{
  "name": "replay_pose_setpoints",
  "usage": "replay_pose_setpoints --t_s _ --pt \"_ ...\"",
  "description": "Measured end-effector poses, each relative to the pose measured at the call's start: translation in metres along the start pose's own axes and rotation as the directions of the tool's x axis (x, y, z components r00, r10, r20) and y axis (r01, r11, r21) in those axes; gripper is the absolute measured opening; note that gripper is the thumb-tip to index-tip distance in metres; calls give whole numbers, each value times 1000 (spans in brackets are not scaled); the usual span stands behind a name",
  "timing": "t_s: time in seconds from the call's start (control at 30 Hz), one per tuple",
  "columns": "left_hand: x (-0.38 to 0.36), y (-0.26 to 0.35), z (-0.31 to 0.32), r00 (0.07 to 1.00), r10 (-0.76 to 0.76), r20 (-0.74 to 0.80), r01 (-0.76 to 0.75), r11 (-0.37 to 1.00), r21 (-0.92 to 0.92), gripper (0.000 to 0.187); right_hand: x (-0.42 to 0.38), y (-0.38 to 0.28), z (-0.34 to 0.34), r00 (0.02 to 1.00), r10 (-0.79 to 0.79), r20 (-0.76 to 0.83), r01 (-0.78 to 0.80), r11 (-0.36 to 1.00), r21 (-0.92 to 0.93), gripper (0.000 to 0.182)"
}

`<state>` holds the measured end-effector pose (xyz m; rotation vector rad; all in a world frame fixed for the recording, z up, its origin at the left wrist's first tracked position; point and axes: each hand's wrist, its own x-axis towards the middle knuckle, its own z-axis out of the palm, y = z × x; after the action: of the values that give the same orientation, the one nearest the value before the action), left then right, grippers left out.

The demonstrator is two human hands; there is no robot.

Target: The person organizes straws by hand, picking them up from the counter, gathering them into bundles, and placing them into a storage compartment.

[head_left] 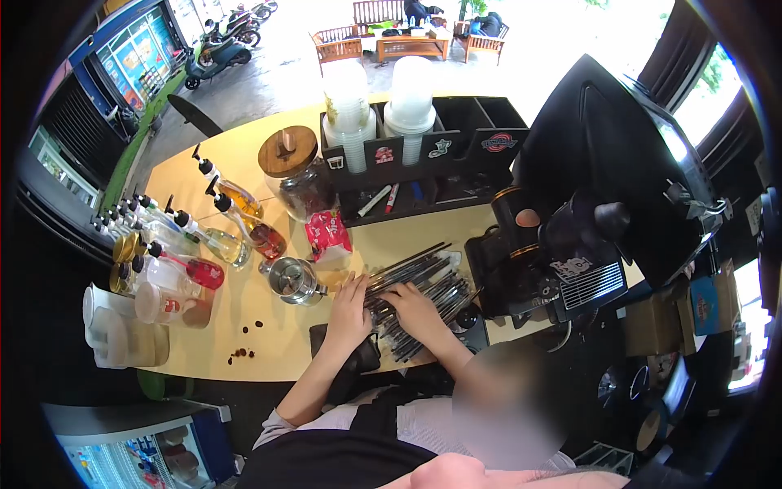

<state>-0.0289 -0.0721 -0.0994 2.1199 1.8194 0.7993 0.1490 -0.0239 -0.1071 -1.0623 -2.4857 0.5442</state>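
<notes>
A spread pile of thin dark wrapped sticks, which look like straws, lies on the light wooden table. My left hand rests at the left edge of the pile, its fingers stretched out. On top of the pile lies my right hand, its fingers partly bent over the sticks; whether it grips any is hidden. A steel pitcher stands left of my left hand. Behind it is a red and pink packet. Black cloth lies below my left wrist.
Pump bottles and lidded plastic tubs stand at the left. Behind the pile are a wooden-lidded jar and a black organizer with cups. Black machines stand at the right. Dark crumbs lie near the front edge.
</notes>
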Motion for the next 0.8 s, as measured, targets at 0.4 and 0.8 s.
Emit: replay_pose_setpoints --t_s 0.4,0.8 --pt "15 3 -10 997 48 -55 -49 999 -23 62 5 3 1 989 -60 -134 25 969 -248 17" --pt "33 -8 -34 943 235 -234 -289 930 -228 52 8 9 -6 965 -115 -234 54 966 -252 24"
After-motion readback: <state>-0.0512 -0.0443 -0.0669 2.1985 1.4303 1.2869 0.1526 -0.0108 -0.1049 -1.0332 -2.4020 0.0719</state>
